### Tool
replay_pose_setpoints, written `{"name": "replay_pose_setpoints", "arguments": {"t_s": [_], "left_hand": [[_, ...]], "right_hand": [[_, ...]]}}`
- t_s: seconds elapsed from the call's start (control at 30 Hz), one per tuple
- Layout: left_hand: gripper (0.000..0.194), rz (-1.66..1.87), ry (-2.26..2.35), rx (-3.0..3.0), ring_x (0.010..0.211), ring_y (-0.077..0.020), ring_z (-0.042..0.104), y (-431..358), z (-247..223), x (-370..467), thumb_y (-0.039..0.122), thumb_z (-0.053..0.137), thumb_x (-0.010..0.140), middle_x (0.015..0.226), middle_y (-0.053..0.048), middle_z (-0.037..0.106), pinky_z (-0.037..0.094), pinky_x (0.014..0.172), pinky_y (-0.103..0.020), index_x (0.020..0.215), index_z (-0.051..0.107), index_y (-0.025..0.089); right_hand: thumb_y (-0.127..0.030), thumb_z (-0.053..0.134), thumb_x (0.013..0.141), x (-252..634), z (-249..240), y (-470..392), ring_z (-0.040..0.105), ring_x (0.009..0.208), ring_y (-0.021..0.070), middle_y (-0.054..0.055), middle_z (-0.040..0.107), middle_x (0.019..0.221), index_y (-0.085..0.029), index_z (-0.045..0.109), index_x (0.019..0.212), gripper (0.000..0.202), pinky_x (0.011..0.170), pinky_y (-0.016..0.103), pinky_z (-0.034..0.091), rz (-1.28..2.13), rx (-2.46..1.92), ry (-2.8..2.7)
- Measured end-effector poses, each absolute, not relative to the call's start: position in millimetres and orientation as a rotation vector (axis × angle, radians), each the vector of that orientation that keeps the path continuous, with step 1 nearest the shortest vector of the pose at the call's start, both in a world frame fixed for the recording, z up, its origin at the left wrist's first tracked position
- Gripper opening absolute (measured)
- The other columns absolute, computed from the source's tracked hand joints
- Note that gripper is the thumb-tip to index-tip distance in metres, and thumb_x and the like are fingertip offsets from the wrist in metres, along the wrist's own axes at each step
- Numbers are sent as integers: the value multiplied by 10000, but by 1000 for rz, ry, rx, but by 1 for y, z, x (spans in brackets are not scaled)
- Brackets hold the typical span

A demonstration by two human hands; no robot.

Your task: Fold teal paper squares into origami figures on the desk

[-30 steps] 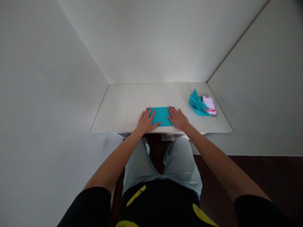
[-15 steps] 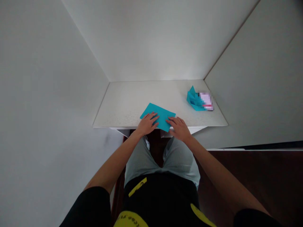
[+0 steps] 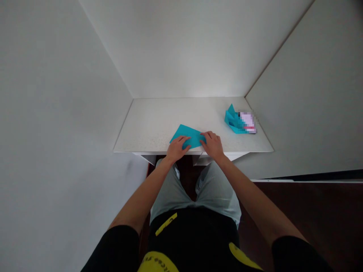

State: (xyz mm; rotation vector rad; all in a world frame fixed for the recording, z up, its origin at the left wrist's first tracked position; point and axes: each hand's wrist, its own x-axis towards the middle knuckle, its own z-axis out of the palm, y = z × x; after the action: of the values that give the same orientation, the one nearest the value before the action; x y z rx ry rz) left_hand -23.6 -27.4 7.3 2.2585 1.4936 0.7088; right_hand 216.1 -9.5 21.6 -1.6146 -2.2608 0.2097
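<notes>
Blue paper (image 3: 183,130) lies near the front of the white worktop (image 3: 159,113), with my left hand (image 3: 176,148) and right hand (image 3: 213,146) on it, thumbs apart from fingers; I can't tell if they pinch. Best to hold it still, pressing evenly. Pale walls (image 3: 187,49) stand on three sides

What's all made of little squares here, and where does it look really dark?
In the head view, squares cover the thing by the folded paper, so I can't tell what it is; in the head view, the floor at lower right is very dark; also in the head view, the flat paper looks bright blue, without strong glare.
</notes>
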Motion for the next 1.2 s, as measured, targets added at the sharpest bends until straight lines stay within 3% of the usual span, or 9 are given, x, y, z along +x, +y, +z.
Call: {"name": "replay_pose_setpoints", "arguments": {"t_s": [0.17, 0.3, 0.4, 0.63, 0.73, 0.87, 0.97, 1.07, 1.2], "left_hand": [[435, 622, 1489, 2415, 1519, -284, 531, -31, 5, -20, 357, 554, 1105, 1611, -103, 599, 435, 1284, -485, 1516, 647, 249], [477, 570, 1516, 2506, 1602, -279, 434, -33, 2, -21, 390, 495, 1132, 1672, -94, 540, 401, 1310, -471, 1579, 594, 257], [467, 528, 1536, 2539, 1587, -279, 446, -35, 2, -21, 422, 477, 1138, 1669, -87, 538, 408, 1295, -465, 1564, 614, 292], [426, 350, 1703, 2574, 1429, -321, 527, -29, 20, -18, 247, 545, 1094, 1563, -73, 594, 426, 1173, -547, 1423, 720, 454], [421, 323, 1777, 2559, 1341, -333, 568, -25, 27, -13, 217, 553, 1078, 1494, -97, 629, 446, 1126, -547, 1404, 739, 405], [359, 425, 1818, 2454, 1305, -321, 599, -30, 24, -3, 335, 555, 1095, 1429, -127, 658, 441, 1158, -537, 1405, 735, 313], [366, 474, 1706, 2429, 1410, -284, 572, -32, 17, -6, 312, 535, 1107, 1501, -123, 629, 387, 1252, -500, 1416, 730, 290], [424, 469, 1582, 2452, 1551, -287, 464, -29, 12, -20, 187, 545, 1077, 1618, -82, 560, 327, 1295, -533, 1402, 751, 367], [533, 448, 1506, 2420, 1521, -274, 513, -21, 9, -38, 95, 529, 1030, 1604, -16, 607, 347, 1276, -545, 1367, 773, 428]], "right_hand": [[-483, 331, 1152, 199, 3, -41, 471, 1560, 325, 135, 506, 1704, -203, 464, 1679, 611, 1318, 557, 309, 221, -1329, -2494], [-571, 302, 1144, 209, -14, -46, 321, 1662, 331, 159, 334, 1788, -135, 303, 1749, 746, 1352, 584, 262, 227, -1332, -2559], [-581, 297, 1143, 230, -15, -37, 317, 1665, 336, 171, 299, 1794, -124, 258, 1760, 768, 1353, 597, 258, 186, -1414, -2547], [-592, 340, 1137, 251, -4, -47, 360, 1643, 361, 180, 357, 1766, -139, 280, 1755, 769, 1352, 657, 219, 79, -1424, -2582], [-596, 404, 1128, 237, 0, -74, 366, 1642, 346, 157, 405, 1754, -173, 365, 1728, 736, 1359, 638, 219, 78, -1313, -2592], [-587, 453, 1123, 220, 11, -95, 395, 1626, 318, 117, 490, 1717, -236, 543, 1617, 613, 1374, 616, 205, 132, -1150, -2606], [-531, 441, 1136, 221, 23, -81, 499, 1545, 310, 123, 582, 1636, -240, 606, 1544, 528, 1339, 584, 308, 203, -1167, -2512], [-479, 459, 1127, 230, 32, -44, 602, 1413, 321, 153, 651, 1521, -225, 624, 1505, 484, 1208, 540, 481, 300, -1256, -2359], [-435, 574, 1051, 232, 30, 14, 620, 1339, 364, 197, 644, 1449, -169, 606, 1498, 521, 1147, 537, 522, 350, -1472, -2255]]}}
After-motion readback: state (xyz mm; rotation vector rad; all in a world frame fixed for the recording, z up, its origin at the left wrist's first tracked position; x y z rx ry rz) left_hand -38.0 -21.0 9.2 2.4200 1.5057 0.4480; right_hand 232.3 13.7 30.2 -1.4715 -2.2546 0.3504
